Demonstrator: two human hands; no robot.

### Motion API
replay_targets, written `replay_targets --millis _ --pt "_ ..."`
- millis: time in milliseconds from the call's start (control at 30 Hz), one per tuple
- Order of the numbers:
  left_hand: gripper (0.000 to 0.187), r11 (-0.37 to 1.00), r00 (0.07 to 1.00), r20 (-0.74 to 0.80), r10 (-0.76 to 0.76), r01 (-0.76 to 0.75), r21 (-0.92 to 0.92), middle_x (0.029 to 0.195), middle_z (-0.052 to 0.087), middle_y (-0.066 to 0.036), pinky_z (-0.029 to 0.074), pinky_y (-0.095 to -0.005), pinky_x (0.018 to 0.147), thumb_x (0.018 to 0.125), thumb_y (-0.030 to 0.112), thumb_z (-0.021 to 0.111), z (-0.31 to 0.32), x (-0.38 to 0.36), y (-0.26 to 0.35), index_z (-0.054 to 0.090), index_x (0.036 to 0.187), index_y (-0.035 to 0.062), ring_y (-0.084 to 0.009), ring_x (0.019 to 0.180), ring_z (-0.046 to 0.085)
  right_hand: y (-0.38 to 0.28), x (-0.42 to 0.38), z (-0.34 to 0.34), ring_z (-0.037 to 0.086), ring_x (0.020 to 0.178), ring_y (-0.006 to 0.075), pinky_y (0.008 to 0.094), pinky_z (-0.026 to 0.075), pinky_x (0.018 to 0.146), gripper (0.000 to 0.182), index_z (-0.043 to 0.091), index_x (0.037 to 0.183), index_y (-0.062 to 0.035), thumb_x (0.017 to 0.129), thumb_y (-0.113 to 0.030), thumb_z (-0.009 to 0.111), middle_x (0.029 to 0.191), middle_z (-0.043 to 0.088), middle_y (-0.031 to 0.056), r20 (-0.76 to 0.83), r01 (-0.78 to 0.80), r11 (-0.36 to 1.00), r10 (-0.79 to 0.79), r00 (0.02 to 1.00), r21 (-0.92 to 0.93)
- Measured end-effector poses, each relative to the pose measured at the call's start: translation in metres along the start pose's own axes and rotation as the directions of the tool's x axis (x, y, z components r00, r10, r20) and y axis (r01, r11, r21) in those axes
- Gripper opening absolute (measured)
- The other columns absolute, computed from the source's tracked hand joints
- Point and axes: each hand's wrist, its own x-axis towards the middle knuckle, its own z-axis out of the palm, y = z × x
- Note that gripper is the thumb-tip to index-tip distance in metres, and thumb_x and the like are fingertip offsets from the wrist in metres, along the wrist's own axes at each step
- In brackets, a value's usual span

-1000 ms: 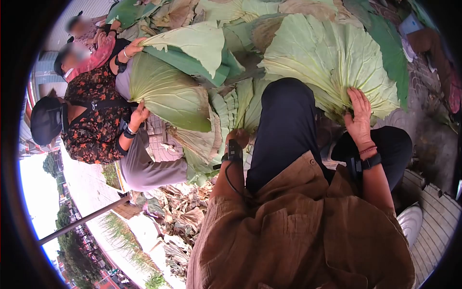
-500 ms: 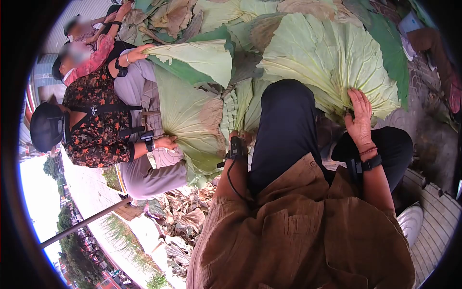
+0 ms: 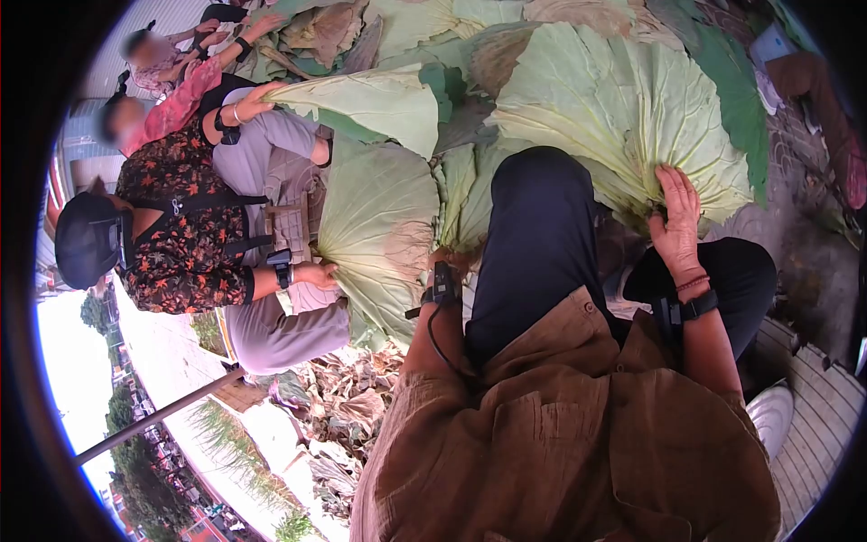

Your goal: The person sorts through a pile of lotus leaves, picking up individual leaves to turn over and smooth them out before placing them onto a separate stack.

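Note:
A broad, pale green lotus leaf (image 3: pixel 614 117) with fanned veins spreads beyond my knees. At its gathered stem end, my right hand (image 3: pixel 677 217) grips it, fingers lying along the leaf and thumb beneath. Left of my raised knee, my left hand (image 3: pixel 454 259) is closed at the lower end of folded lotus leaves (image 3: pixel 461 194); its fingers are partly hidden. Close to that hand, a co-worker's hand (image 3: pixel 318 275) holds another lotus leaf (image 3: pixel 379 203) with a brown patch. The same person's other hand (image 3: pixel 256 101) lifts a folded leaf (image 3: pixel 379 104).
More green and brown leaves (image 3: pixel 433 23) lie piled at the far side. Two other people sit at the upper left. Dry, crumpled leaves (image 3: pixel 348 406) cover the ground at lower left, near a metal pole (image 3: pixel 163 420). A slatted surface (image 3: pixel 817 425) is at right.
The co-worker's brown-patched leaf has shifted right, toward my left hand, covering part of the folded leaves there. People at the upper left have moved slightly. My hands have barely moved.

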Motion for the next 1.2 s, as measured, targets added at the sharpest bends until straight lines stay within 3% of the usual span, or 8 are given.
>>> replay_targets --millis 33,67,100,200,367,733,833,1200 --pt "0.018 1.000 1.000 -0.001 -0.002 0.002 -0.001 0.063 0.039 0.000 0.041 -0.0228 0.048 0.089 0.008 0.042 -0.011 0.023 -0.007 0.045 0.072 0.0022 -0.0123 0.052 0.042 0.000 0.000 0.000 0.035 0.126 0.0308 0.0429 0.021 0.108 0.068 0.045 0.129 -0.0084 0.061 0.000 0.050 0.133 0.044 0.0093 0.000 0.001 1.000 -0.001 1.000 -0.004" --pt "0.015 0.752 0.946 0.167 0.279 -0.323 0.575 0.067 0.045 -0.002 0.045 -0.0258 0.053 0.087 0.012 0.048 -0.022 0.045 -0.012 0.049 0.076 0.0026 -0.0156 0.057 0.047 0.000 0.000 0.000 0.035 0.126 0.0308 0.0429 0.021 0.108 0.068 0.045 0.129 -0.0084 0.061 0.000 0.050 0.133 0.044 0.0093 0.001 0.001 1.000 -0.001 1.000 -0.005" --pt "0.015 0.130 0.809 0.454 0.374 -0.530 0.838 0.070 0.051 -0.005 0.048 -0.0287 0.057 0.085 0.017 0.053 -0.030 0.061 -0.017 0.053 0.080 0.0031 -0.0188 0.061 0.053 0.000 0.000 0.000 0.035 0.126 0.0310 0.0430 0.021 0.108 0.068 0.045 0.129 -0.0085 0.062 0.000 0.050 0.133 0.044 0.0092 0.000 0.002 1.000 -0.002 1.000 -0.004" --pt "0.049 0.425 0.892 -0.134 0.432 -0.070 0.902 0.103 0.061 -0.018 0.048 -0.0379 0.084 0.064 0.033 0.071 0.043 -0.037 0.015 0.059 0.105 0.0077 -0.0340 0.094 0.060 -0.001 0.000 0.002 0.035 0.126 0.0315 0.0432 0.021 0.108 0.069 0.045 0.129 -0.0086 0.062 0.000 0.050 0.133 0.044 0.0093 -0.007 0.009 1.000 -0.009 1.000 -0.012" --pt "0.062 -0.065 0.789 0.184 0.587 -0.181 0.981 0.114 0.051 -0.016 0.043 -0.0425 0.090 0.062 0.045 0.073 0.051 -0.050 0.018 0.053 0.112 0.0140 -0.0346 0.107 0.052 0.001 -0.001 0.002 0.035 0.126 0.0322 0.0437 0.021 0.108 0.069 0.044 0.130 -0.0088 0.062 -0.001 0.050 0.132 0.044 0.0095 -0.013 0.012 1.000 -0.012 1.000 -0.015" --pt "0.030 -0.219 0.880 0.208 0.427 -0.122 0.968 0.110 0.053 -0.019 0.046 -0.0448 0.084 0.085 0.031 0.047 0.059 -0.056 0.042 0.056 0.106 0.0110 -0.0390 0.099 0.055 0.002 0.000 0.002 0.035 0.126 0.0332 0.0444 0.022 0.107 0.068 0.045 0.129 -0.0074 0.061 -0.001 0.050 0.131 0.044 0.0105 -0.006 0.012 1.000 -0.012 1.000 -0.024" --pt "0.025 -0.195 0.652 0.343 0.676 -0.292 0.937 0.102 0.054 -0.023 0.044 -0.0464 0.083 0.078 0.020 0.044 0.057 -0.058 0.045 0.061 0.088 0.0032 -0.0412 0.096 0.054 0.000 0.001 0.001 0.035 0.126 0.0333 0.0444 0.022 0.107 0.068 0.045 0.128 -0.0068 0.061 -0.001 0.049 0.131 0.044 0.0107 -0.011 0.016 0.999 -0.016 1.000 -0.029" --pt "0.025 -0.385 0.326 0.667 0.669 -0.616 0.687 0.088 0.058 -0.026 0.042 -0.0441 0.079 0.078 0.017 0.047 0.032 -0.057 0.102 0.061 0.087 -0.0020 -0.0421 0.084 0.051 0.003 0.002 0.001 0.036 0.125 0.0333 0.0452 0.022 0.106 0.068 0.045 0.127 -0.0068 0.059 0.000 0.050 0.131 0.045 0.0113 -0.019 0.003 1.000 -0.004 1.000 -0.018"
